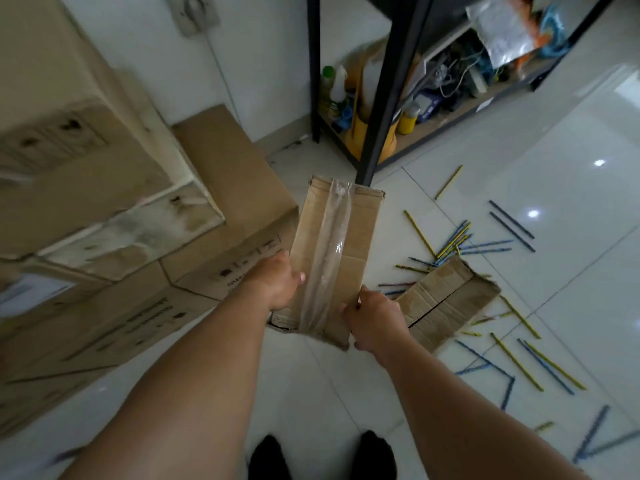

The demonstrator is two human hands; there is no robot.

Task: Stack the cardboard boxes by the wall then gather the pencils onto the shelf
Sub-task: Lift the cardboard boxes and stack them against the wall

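I hold a narrow cardboard box (360, 230) with a clear tape strip down its top, lifted above the floor. My left hand (277, 284) grips its left edge and my right hand (375, 322) grips its near right corner. A stack of larger cardboard boxes (114, 216) stands against the wall at the left. Another small cardboard box (446, 303) lies on the floor just right of the held one. Several yellow and blue pencils (453, 242) are scattered over the tiles at the right. The black metal shelf (388, 98) stands at the back.
The shelf's bottom board carries bottles (334, 88), a yellow container (367, 133) and tangled cables (453, 74). A wall socket (194, 12) with a cord sits above the boxes. White glossy tiles (311, 393) lie underfoot, my dark shoes (270, 459) at the bottom edge.
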